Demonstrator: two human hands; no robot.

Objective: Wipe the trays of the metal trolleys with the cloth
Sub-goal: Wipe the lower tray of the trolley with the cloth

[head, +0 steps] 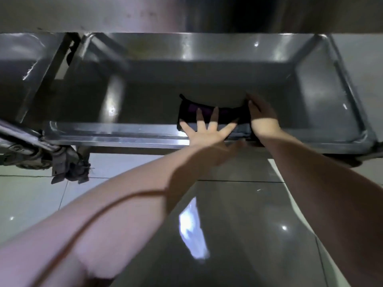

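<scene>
A dark cloth (226, 114) with a purple patch lies folded over the near wall of a low steel tray (145, 94) of a metal trolley. My left hand (205, 131) presses flat on the cloth with fingers spread wide. At the cloth's right end, my right hand (262, 114) holds its edge, fingers curled over it. Part of the cloth is hidden under both hands.
A second trolley tray (24, 65) stands to the left, with a dirty caster wheel (68, 166) and frame bars below it. A shelf or upper tray (186, 15) overhangs at the top. Glossy floor tiles (238, 224) lie under my arms.
</scene>
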